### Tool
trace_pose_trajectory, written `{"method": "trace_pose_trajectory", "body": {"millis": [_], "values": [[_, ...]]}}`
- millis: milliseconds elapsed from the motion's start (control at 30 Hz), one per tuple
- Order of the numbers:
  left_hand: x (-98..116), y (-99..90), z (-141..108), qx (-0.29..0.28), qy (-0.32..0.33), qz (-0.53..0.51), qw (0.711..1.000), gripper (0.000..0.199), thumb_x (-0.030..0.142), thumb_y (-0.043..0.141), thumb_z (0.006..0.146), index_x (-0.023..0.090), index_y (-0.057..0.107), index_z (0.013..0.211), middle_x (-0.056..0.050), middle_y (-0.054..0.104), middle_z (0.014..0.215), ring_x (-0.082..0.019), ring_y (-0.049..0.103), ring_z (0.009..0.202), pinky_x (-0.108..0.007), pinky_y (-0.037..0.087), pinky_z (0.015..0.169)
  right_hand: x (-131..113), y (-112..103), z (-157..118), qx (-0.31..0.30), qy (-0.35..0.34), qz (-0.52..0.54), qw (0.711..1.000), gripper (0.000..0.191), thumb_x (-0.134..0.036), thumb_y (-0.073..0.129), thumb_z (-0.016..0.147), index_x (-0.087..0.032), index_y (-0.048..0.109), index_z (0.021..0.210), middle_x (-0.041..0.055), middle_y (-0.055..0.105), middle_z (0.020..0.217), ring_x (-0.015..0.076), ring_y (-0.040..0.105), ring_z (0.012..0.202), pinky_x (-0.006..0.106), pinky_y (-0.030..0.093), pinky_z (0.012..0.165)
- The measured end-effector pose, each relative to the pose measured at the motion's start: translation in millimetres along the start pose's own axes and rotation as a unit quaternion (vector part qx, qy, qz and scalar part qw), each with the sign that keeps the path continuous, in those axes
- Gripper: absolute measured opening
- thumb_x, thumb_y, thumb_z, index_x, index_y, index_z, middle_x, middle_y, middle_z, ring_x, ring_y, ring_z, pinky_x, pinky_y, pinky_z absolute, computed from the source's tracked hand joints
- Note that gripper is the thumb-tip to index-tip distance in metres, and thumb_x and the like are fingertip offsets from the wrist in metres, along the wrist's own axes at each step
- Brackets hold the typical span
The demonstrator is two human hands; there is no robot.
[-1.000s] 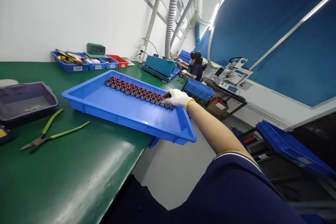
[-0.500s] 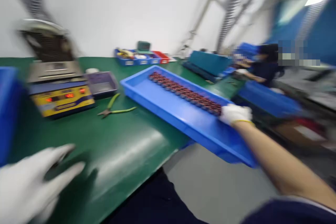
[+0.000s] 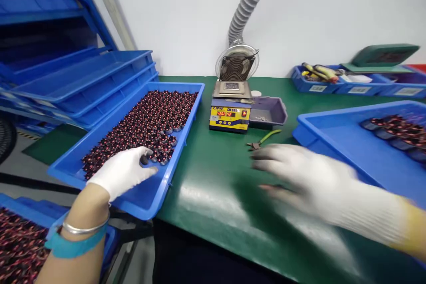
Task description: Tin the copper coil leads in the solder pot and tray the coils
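Note:
My left hand, in a white glove, is at the near edge of many small round components with dark bodies and reddish wire tips. They are packed in a long blue tray on the left. Its thumb and index finger are apart beside the closest components; whether a fingertip touches one I cannot tell. My right hand, gloved too and smeared by motion, hovers over the green table with fingers apart and nothing visible in them. Just beyond it lie green-handled cutters. A second blue tray, holding a row of components, is at the right.
A yellow-fronted solder pot with a lit display stands at the back, below a grey exhaust hose. Beside it is a purple bin. Small blue bins line the wall. Stacked blue trays are at the left.
My view has swung left. My right hand has let go of the right-hand tray and moved over the table. My left hand has gone from above the table to the components in the left tray.

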State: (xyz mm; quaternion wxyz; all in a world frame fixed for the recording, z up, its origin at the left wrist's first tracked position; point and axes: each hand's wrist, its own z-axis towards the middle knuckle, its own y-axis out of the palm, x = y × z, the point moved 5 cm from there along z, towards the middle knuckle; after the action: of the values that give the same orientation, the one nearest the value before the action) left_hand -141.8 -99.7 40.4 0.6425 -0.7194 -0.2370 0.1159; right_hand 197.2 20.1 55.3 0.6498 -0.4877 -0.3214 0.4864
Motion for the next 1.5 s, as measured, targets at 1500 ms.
{"method": "trace_pose_trajectory", "body": {"millis": [1500], "values": [[142, 19.4, 46, -0.021, 0.105, -0.545, 0.831, 0.053, 0.046, 0.073, 0.058, 0.015, 0.063, 0.098, 0.0, 0.063, 0.069, -0.01, 0.048, 0.052, -0.022, 0.035, 0.045, 1, 97, 101, 0.156, 0.193, 0.764, 0.596, 0.05, -0.019, 0.07, 0.058, -0.018, 0.058, 0.106, -0.0001, 0.059, 0.083, 0.0091, 0.054, 0.064, 0.022, 0.05, 0.057]]}}
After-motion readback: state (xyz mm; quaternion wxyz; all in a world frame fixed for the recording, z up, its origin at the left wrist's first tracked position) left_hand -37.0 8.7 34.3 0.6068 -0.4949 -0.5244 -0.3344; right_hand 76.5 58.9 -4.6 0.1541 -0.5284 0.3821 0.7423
